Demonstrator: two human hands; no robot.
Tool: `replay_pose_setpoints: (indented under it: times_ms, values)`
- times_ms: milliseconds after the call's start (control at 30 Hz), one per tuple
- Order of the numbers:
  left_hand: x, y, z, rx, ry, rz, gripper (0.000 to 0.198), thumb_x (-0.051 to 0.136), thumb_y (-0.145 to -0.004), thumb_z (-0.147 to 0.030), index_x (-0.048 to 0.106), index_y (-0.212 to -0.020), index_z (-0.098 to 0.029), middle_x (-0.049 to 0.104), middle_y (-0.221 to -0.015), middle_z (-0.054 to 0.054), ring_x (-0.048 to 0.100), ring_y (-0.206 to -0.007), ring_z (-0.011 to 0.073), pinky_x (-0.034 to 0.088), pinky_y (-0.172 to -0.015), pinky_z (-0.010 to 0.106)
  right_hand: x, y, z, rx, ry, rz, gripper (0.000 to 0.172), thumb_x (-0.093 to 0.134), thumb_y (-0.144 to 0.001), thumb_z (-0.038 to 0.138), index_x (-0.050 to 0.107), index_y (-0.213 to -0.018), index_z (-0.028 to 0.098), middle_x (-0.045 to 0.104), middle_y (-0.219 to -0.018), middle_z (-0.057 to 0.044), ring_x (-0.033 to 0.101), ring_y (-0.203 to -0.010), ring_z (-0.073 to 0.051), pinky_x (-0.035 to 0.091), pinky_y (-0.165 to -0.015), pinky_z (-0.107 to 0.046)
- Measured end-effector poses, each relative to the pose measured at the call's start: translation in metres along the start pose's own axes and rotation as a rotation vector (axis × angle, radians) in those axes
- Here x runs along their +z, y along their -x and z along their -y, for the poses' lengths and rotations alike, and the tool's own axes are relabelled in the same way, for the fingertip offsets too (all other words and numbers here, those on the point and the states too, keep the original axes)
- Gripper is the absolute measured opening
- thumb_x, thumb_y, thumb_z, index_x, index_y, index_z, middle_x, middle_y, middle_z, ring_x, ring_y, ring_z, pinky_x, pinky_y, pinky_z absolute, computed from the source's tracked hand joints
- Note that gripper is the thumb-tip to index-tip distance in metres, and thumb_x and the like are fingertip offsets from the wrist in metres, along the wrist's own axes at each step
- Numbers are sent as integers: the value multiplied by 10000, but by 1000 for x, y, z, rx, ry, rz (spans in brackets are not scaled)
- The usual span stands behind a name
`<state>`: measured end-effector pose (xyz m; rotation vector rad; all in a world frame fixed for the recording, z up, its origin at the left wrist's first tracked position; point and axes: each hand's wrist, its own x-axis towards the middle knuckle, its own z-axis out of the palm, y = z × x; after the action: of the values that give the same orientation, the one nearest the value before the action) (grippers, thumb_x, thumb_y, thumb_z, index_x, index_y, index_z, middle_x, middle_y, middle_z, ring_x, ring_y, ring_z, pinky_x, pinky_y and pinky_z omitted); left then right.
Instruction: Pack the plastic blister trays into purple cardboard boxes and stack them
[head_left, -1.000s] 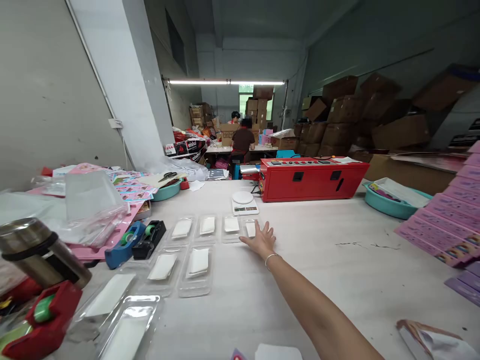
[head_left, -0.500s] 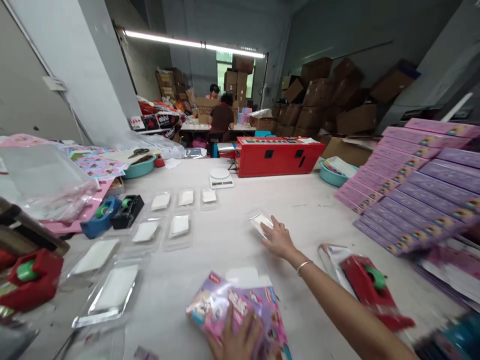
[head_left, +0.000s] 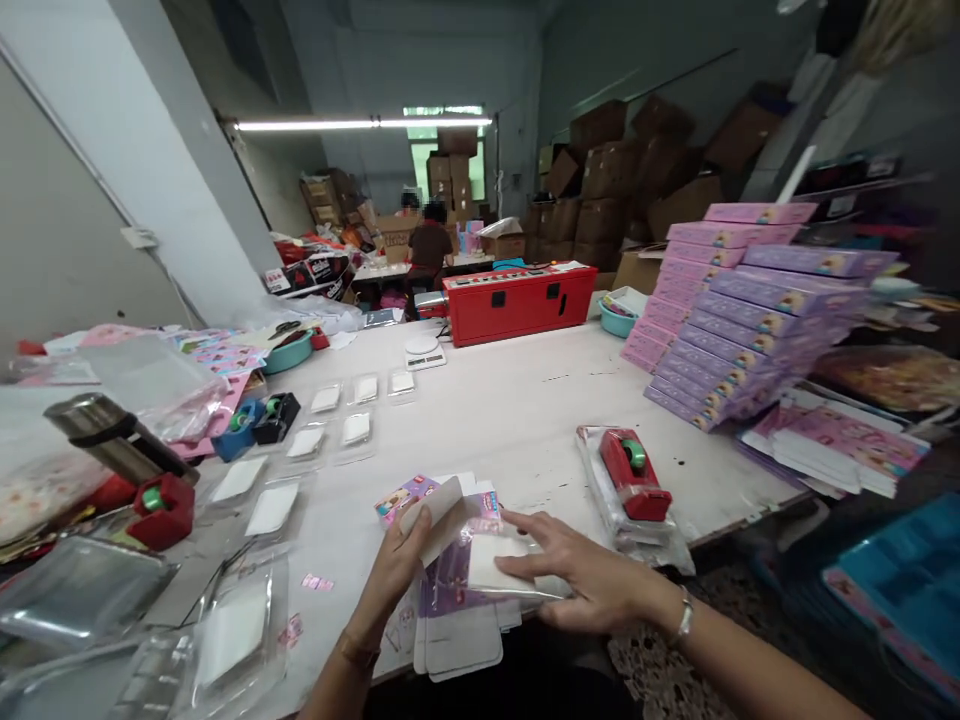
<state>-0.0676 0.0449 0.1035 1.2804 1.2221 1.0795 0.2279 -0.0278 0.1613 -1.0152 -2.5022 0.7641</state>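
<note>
At the table's front edge lies a purple and pink printed carton, flattened, with white flaps sticking out toward me. My left hand pinches a pale card flap of it, lifted and bent back. My right hand grips a clear plastic packet with a white piece inside, its fingers spread over it, just above the carton's printed face. To the left, several similar clear packets with white pieces lie in rows.
Stacked pink and purple boxes rise at the right. A red tape dispenser sits on plastic bags nearby. Farther back are a white scale and a red machine. A steel flask stands left. Two people work behind.
My right hand has brought the clear packet from mid-table back to the carton. My left hand has gone from lying flat on the carton to lifting a flap. The view has shifted right.
</note>
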Motion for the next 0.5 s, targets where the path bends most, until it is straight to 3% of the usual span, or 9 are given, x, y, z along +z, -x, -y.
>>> replay_pose_setpoints:
  times_ms: [167,233,367,500]
  values:
    - [-5,7,6,15,-149,104,789,587,-807,-800,695,-1266,-168,735,-1254,155,668,-1202,358,500,-1080,511,19,-9,0,123,112,16,684,736,-775,260,609,-1442,335,294,-1706,-135,448,-1424,-422,397,-1106,-608]
    - [-3,14,13,56,-253,90,758,541,-835,-791,688,-1300,-210,671,-1381,145,572,-1345,361,404,-1176,547,31,-6,0,169,170,-6,674,739,-775,304,604,-1435,322,281,-1705,-156,474,-1375,-429,411,-1073,-605]
    - [24,33,40,111,-447,94,469,549,-922,-579,716,-1279,-325,578,-1525,77,347,-1524,349,100,-1269,653,61,-10,0,218,251,-42,680,727,-800,374,566,-1451,262,289,-1682,-225,450,-1371,-462,410,-1050,-633]
    - [57,46,72,194,-728,70,418,453,-995,-356,661,-1355,-394,502,-1600,48,288,-1553,359,66,-1220,746,93,-24,-16,214,264,-95,914,770,-781,400,382,-1587,208,318,-1646,-275,347,-1459,-479,374,-1101,-654]
